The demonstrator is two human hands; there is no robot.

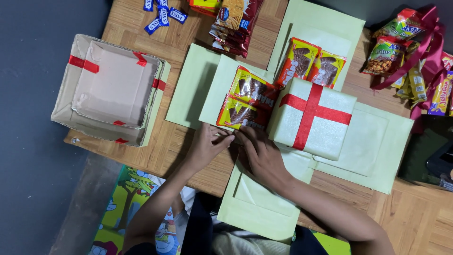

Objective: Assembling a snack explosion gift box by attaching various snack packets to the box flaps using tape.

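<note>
Nearest the camera, a pale green card flap hangs over the near edge of the wooden counter. It is one of four flaps spread in a cross around a small white gift box tied with a crossed red ribbon.

Both hands meet just left of that box. Left hand has its fingers pressed together, tips touching the near edge of two yellow-and-red snack packets that lie on the left flap. Right hand lies flat beside it, fingers together and pointing at the same edge; whether either hand pinches a packet, I cannot tell.

Two more matching packets lie on the far flap. At far left sit two open cardboard trays, one nested inside the other, taped red. Four small blue candies lie at the far edge, and a ribboned bundle of snacks lies far right.
</note>
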